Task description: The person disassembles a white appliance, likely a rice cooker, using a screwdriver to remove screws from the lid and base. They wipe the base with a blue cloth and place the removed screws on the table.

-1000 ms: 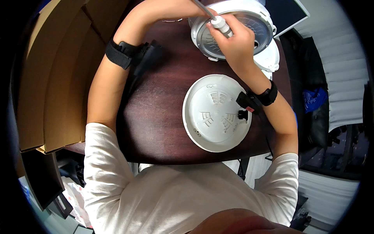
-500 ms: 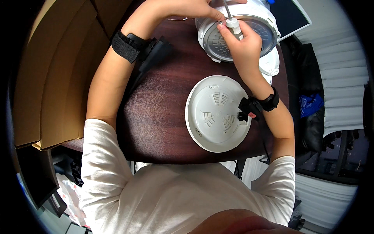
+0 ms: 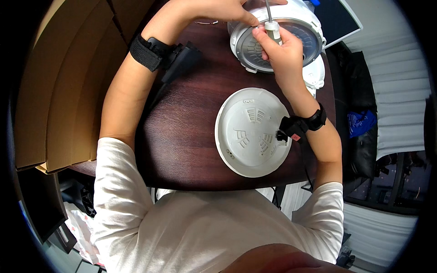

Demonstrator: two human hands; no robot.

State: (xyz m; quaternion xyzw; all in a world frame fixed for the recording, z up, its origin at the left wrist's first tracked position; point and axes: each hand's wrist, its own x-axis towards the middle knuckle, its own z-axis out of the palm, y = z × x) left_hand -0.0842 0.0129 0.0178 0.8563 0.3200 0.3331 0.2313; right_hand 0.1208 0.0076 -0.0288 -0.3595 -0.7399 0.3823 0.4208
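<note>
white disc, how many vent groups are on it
3: the upper vents, the left vents and the right vents of the disc. A black device covers part of its right edge, so more may be hidden.

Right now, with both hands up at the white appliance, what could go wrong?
The shaft of the tool in the right hand runs close beside the left hand; a slip might scrape its fingers.

The black wrist device overlaps the edge of the round white cover in this view; lowering the right arm could knock the cover, though whether the two touch is unclear.
</note>
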